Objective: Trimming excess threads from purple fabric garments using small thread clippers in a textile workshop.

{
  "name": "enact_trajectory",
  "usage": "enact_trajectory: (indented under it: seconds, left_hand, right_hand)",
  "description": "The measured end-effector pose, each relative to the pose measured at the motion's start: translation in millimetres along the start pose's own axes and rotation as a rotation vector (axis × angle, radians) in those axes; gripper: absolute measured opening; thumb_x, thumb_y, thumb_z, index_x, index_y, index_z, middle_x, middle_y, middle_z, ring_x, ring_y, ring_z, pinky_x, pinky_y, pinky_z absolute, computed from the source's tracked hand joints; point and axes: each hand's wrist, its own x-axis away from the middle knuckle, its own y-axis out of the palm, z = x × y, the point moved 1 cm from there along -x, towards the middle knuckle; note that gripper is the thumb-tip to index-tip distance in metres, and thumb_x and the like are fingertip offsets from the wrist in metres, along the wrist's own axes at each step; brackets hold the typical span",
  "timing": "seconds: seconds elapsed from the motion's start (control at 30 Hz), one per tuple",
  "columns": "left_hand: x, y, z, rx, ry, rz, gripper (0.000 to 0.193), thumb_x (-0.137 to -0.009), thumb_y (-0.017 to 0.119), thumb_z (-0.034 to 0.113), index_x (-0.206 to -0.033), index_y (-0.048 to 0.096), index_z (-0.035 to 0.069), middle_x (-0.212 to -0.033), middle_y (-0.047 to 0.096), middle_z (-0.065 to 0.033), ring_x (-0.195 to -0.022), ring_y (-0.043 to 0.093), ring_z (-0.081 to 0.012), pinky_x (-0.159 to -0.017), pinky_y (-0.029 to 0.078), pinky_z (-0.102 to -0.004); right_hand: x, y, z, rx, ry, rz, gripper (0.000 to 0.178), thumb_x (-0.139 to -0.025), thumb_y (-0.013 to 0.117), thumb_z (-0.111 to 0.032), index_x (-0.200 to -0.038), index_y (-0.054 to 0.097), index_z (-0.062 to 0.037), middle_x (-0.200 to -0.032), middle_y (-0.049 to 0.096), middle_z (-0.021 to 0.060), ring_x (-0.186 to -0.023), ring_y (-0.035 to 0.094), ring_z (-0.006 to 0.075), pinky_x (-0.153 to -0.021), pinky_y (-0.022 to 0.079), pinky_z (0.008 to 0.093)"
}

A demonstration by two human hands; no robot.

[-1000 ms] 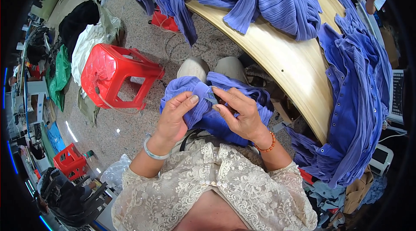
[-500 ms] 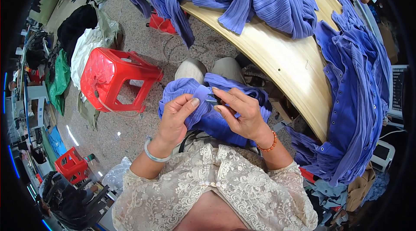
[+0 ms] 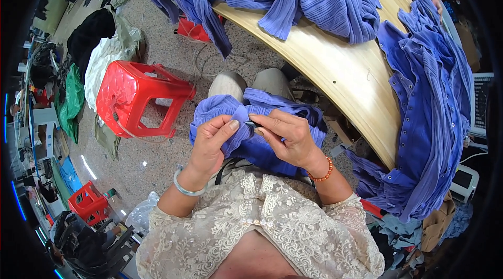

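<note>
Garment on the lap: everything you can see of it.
The garment is blue-violet and soft-looking, finely ridged in parts, smoother and deeper blue lower down. It lies bunched across the lap, its far folds by the knees. The left hand pinches a raised piece between thumb and fingers; the right hand holds a small dark tool beside it. Whether the tool touches the cloth is unclear.

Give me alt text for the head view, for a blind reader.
A person's left hand pinches blue-purple pleated fabric by their knees, while the right hand holds a small pointed tool beside it. A wooden table heaped with similar garments fills the upper right; a red stool is at left.
</note>
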Motion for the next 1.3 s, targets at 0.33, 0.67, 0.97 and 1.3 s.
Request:
enact_trajectory:
  seconds: [0.33,0.67,0.97,1.3]
  left_hand:
    - [-1,2,1,0.087,-0.037,0.009,0.015,-0.093,0.057,0.010,-0.102,0.064,0.001,-0.094,0.067,-0.0028,-0.082,0.061,-0.0067,-0.077,0.048,-0.0228]
    - [-6,-2,-3,0.189,-0.061,0.060,0.014,-0.093,0.056,0.008,-0.101,0.065,0.001,-0.096,0.068,-0.0048,-0.087,0.063,-0.0098,-0.082,0.050,-0.0252]
    - [-6,3,-4,0.192,0.016,0.089,0.015,-0.092,0.058,0.008,-0.103,0.066,0.000,-0.098,0.068,-0.0055,-0.090,0.062,-0.0100,-0.084,0.048,-0.0250]
    - [-10,-2,-11,0.207,0.053,0.132,0.014,-0.092,0.059,0.009,-0.102,0.066,0.002,-0.100,0.068,-0.0037,-0.092,0.060,-0.0081,-0.085,0.046,-0.0234]
  right_hand:
    - [2,2,0,-0.096,0.096,0.063,0.031,-0.080,0.069,-0.006,-0.110,0.066,-0.0045,-0.072,0.058,0.0088,-0.058,0.056,0.0202,-0.052,0.044,0.0298]
    - [9,4,7,-0.164,0.039,0.022,0.034,-0.077,0.069,0.000,-0.111,0.065,-0.0023,-0.069,0.053,0.0076,-0.055,0.048,0.0148,-0.049,0.038,0.0272]
    - [10,16,0,0.030,0.065,0.151,0.038,-0.077,0.071,-0.002,-0.114,0.063,-0.0032,-0.071,0.055,0.0076,-0.052,0.050,0.0165,-0.048,0.041,0.0278]
    - [10,19,-7,0.138,-0.002,0.039,0.036,-0.078,0.071,-0.012,-0.113,0.063,-0.0068,-0.073,0.055,0.0069,-0.058,0.057,0.0231,-0.051,0.045,0.0334]
